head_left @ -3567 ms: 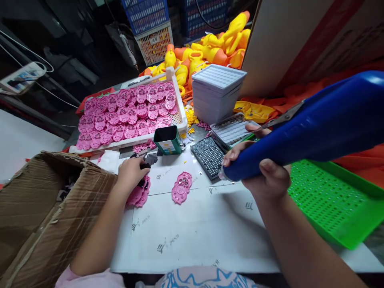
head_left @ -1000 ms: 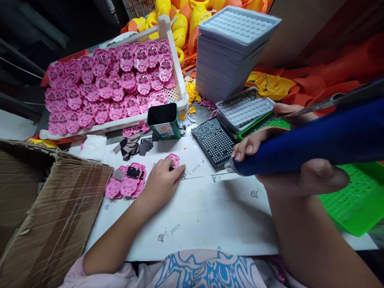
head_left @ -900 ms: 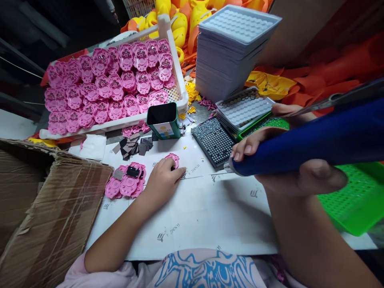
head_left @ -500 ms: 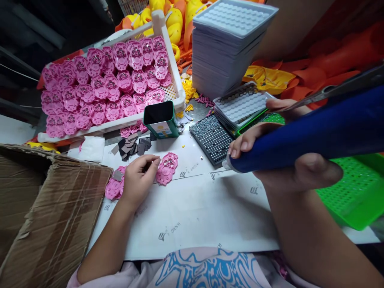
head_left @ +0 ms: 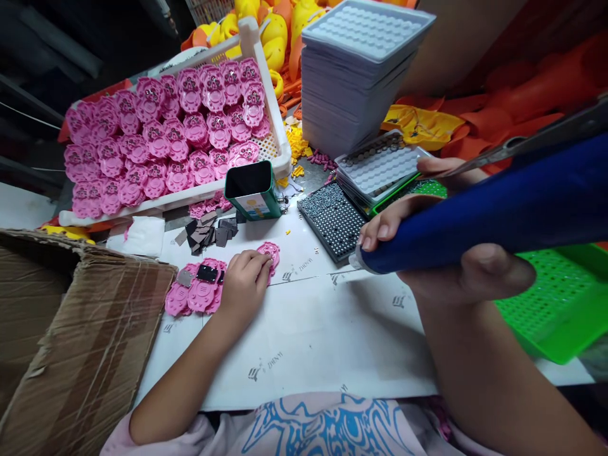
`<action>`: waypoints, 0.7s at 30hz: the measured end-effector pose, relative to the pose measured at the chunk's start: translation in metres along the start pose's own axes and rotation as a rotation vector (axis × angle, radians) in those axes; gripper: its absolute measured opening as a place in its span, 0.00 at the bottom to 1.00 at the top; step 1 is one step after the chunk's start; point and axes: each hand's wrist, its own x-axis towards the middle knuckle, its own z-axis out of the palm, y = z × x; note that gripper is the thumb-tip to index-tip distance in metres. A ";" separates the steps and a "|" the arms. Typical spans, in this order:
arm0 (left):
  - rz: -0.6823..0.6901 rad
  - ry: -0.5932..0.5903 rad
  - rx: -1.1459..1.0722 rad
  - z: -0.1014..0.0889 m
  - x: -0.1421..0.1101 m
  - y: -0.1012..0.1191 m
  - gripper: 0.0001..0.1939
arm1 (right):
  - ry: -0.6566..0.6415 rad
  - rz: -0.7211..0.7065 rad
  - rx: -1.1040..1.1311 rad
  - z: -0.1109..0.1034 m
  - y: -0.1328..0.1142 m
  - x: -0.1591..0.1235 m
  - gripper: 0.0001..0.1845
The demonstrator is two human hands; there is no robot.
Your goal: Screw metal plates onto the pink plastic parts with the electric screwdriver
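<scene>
My left hand (head_left: 244, 282) lies on the white paper with its fingers curled over a pink plastic toy part (head_left: 272, 253), pressing on it. Just left of that hand sits a small pile of pink parts (head_left: 194, 292), some with dark squares on them. My right hand (head_left: 444, 266) is wrapped round a large blue power screwdriver (head_left: 498, 209), held above the table with its tip pointing left, toward a black tray of small screws (head_left: 332, 218).
A white crate (head_left: 280, 136) full of pink parts stands at the back left. A green tin (head_left: 251, 193), loose grey squares (head_left: 209, 231), stacked grey trays (head_left: 354, 69), a green perforated tray (head_left: 555, 304) and an open cardboard box (head_left: 71, 329) surround the work area.
My left hand went from the pink pile to the single pink part, back toward the pile, and now covers the single part again. The camera view has tilted downward. The screwdriver stays raised.
</scene>
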 end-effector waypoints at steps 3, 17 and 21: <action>0.099 -0.025 -0.019 0.004 0.001 -0.002 0.07 | -0.012 0.031 0.003 0.001 -0.001 0.000 0.28; 0.321 -0.098 -0.160 -0.007 0.002 -0.003 0.05 | -0.029 0.054 -0.014 0.001 -0.004 -0.001 0.28; 0.110 0.004 -0.147 -0.008 -0.004 0.007 0.05 | 0.003 0.020 0.000 0.002 -0.003 -0.001 0.27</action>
